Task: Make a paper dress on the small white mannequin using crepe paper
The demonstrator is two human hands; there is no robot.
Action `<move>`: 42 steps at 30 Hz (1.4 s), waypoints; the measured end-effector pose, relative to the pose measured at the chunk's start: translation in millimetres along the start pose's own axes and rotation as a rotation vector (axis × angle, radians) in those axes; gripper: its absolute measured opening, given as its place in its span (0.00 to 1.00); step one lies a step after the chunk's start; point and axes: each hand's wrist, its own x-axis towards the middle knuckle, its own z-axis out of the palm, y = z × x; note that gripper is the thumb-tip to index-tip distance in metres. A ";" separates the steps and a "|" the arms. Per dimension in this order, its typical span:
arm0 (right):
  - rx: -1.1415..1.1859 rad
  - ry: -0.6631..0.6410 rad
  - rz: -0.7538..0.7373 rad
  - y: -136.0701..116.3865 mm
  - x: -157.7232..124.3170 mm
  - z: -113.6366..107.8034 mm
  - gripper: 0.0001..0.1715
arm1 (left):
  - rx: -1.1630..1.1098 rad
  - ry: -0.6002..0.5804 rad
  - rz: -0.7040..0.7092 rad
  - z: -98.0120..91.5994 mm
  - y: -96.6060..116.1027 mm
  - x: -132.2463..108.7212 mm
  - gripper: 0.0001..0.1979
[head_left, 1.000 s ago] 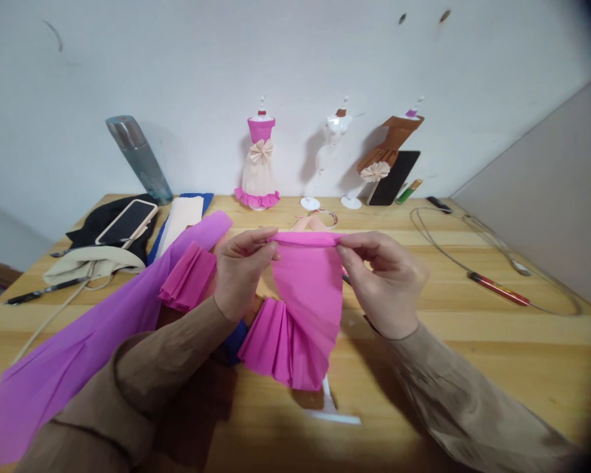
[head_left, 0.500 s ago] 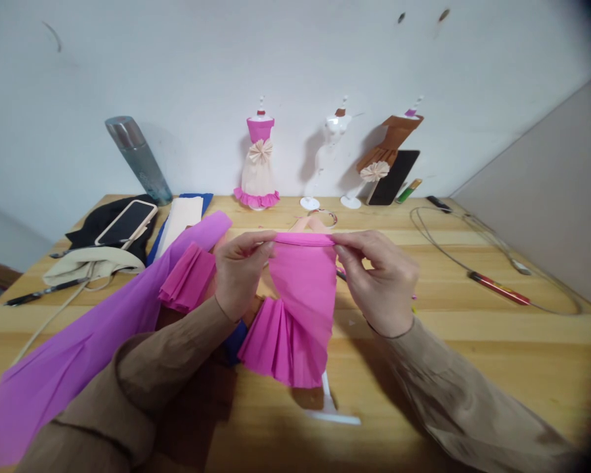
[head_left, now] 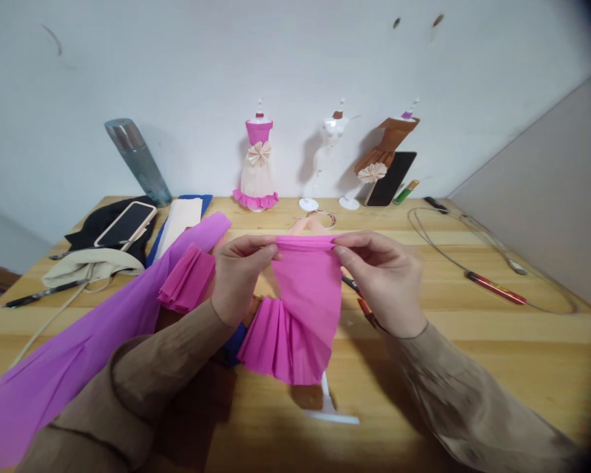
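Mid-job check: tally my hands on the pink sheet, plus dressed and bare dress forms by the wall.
Left hand and right hand on pink sheet: 2
Dressed forms, pink-and-cream and brown: 2
Bare white form: 1
Total: 5

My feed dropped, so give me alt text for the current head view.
A person's left hand and right hand pinch the folded top edge of a pink sheet, held between them above a wooden table. Behind stand a small dress form in pink and cream, a mostly bare white one and one in brown.
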 end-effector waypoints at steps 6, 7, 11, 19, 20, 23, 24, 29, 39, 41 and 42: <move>-0.038 0.014 -0.055 -0.1 -1.2 0.0 0.02 | 0.002 -0.023 0.030 -0.7 -1.3 0.4 0.05; -0.051 0.015 -0.077 0.6 -1.8 -0.2 0.02 | 0.005 -0.025 0.040 -1.0 -1.7 0.7 0.05; -0.163 0.007 -0.225 -0.2 -3.9 -1.2 0.06 | 0.031 -0.011 0.091 -3.1 -4.1 2.5 0.07; -0.356 -0.023 -0.449 -6.4 -2.2 -1.5 0.10 | 0.124 0.009 0.230 -5.9 -10.0 6.5 0.07; -0.367 -0.023 -0.465 -5.9 -1.9 -1.5 0.10 | 0.136 0.015 0.239 -5.9 -10.2 6.6 0.07; -0.400 -0.019 -0.506 -3.4 -1.4 -1.4 0.10 | 0.167 0.012 0.244 -6.0 -9.8 6.4 0.06; -0.413 -0.016 -0.514 -2.7 -1.4 -1.2 0.10 | 0.172 0.005 0.242 -6.1 -9.5 6.2 0.06; -0.449 -0.008 -0.499 -1.7 -1.3 0.0 0.07 | 0.188 -0.012 0.200 -6.2 -8.3 5.1 0.05; -0.420 -0.022 -0.329 -1.3 -2.9 -1.1 0.07 | 0.163 0.005 0.134 -2.8 -5.8 0.6 0.03; -0.329 -0.030 -0.223 1.2 -2.8 -1.6 0.06 | 0.135 0.001 0.105 -2.4 -5.1 0.9 0.03; -0.275 -0.031 -0.165 2.3 -2.5 -1.7 0.05 | 0.121 -0.002 0.094 -2.3 -4.7 1.1 0.03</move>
